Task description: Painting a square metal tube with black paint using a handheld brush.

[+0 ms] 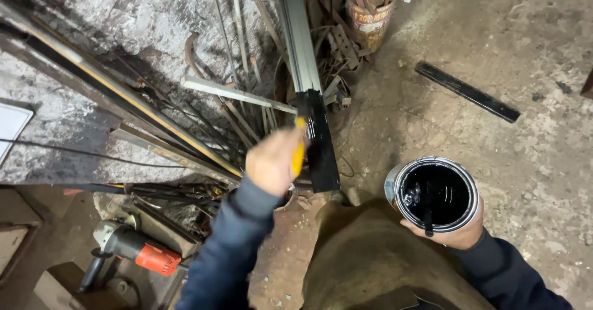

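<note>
Head view, looking straight down: the left hand has its fingers wrapped tight around the yellow handle of a paintbrush, bristles pointing up and away from the person. The brush tip sits right on a long metal profile that runs nearly straight up the frame, leaning against a pile of scrap rods. The stretch of profile just beside those fingers is already glossy black; farther up it's bare grey metal. Off to the right, the right hand cups a round paint can from underneath, fingers clamped on it, and it's full of black paint with a drip over the near rim. Below-left of the brush hand lies an orange-and-grey angle grinder. Well past the can, a black bar lies on the concrete floor.
</note>
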